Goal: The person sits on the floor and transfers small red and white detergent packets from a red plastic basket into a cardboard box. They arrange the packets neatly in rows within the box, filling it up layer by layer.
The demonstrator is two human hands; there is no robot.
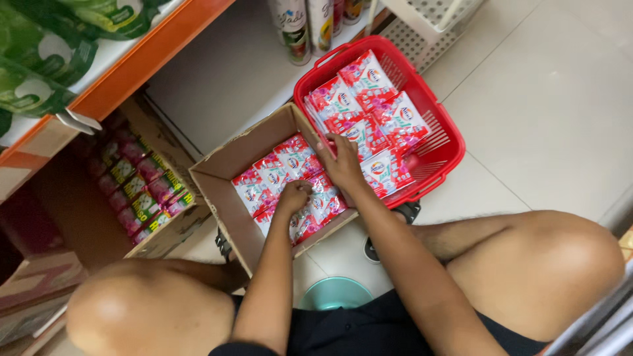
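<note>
An open cardboard box [227, 165] on the floor holds several red and white sachet packs [280, 168]. My left hand [293, 196] is curled on the packs near the box's front edge. My right hand [343, 165] lies with fingers spread on packs at the box's right side, touching the rim of a red plastic basket [438, 155]. The basket holds several more of the same packs [369, 109]. Whether either hand actually grips a pack is hidden by the fingers.
A second cardboard box [168, 234] with pink and green packets [142, 191] sits at left under an orange shelf [132, 66]. Spray cans [293, 29] and a white basket [428, 20] stand behind. My bare knees frame the view; a teal stool [336, 293] is below.
</note>
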